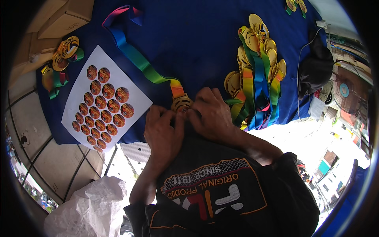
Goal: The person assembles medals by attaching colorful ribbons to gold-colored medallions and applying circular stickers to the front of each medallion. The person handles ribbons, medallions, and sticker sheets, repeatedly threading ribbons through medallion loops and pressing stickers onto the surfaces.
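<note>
Gold medal [181, 102] sits before me at the blue cloth's [177, 37] near side; fingertips of my left hand [164, 127] and right hand [212, 114] meet at its near edge, clamped or not I can't tell. Probably light, stiff, slick: hold the rim; its ribbon [151, 74] looks soft

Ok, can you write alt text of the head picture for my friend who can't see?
A person's left hand and right hand hold a round gold medal with a rainbow fabric ribbon over blue cloth. Left lies a white paper sheet of round red stickers; right, more gold medals.
</note>
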Motion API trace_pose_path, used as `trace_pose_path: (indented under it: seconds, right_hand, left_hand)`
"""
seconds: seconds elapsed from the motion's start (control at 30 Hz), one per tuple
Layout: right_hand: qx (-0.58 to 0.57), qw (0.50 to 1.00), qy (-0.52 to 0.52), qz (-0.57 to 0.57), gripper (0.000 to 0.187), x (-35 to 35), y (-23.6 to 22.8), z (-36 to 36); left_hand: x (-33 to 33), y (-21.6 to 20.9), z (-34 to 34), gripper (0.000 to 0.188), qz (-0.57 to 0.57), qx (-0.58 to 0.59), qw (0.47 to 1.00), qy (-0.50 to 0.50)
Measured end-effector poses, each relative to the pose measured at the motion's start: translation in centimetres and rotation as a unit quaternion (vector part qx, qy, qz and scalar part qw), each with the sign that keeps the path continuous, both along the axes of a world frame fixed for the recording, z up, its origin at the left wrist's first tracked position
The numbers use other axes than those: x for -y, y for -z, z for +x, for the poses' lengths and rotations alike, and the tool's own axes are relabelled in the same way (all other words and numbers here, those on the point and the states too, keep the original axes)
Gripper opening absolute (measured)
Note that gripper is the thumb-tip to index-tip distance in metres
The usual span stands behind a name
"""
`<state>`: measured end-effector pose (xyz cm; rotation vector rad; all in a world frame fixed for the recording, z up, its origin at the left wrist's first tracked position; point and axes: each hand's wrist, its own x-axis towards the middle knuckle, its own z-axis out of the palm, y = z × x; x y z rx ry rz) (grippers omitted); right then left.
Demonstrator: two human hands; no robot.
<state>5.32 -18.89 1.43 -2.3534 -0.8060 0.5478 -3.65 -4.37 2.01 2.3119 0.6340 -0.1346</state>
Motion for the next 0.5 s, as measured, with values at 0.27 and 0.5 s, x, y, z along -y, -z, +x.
trace_pose_path:
  seconds: [0.27,0.5]
  right_hand:
    - [-0.002,1.000,-0.001,-0.007,0.019,-0.04,-0.06,0.09]
    - [0.000,1.000,-0.005,-0.012,0.020,-0.10,-0.13,0.14]
  left_hand:
    - [0.08,0.04,-0.02,0.020,0.002,0.000,1.000,-0.002]
    - [0.13,0.16,-0.02,0.021,0.011,0.007,1.000,-0.001]
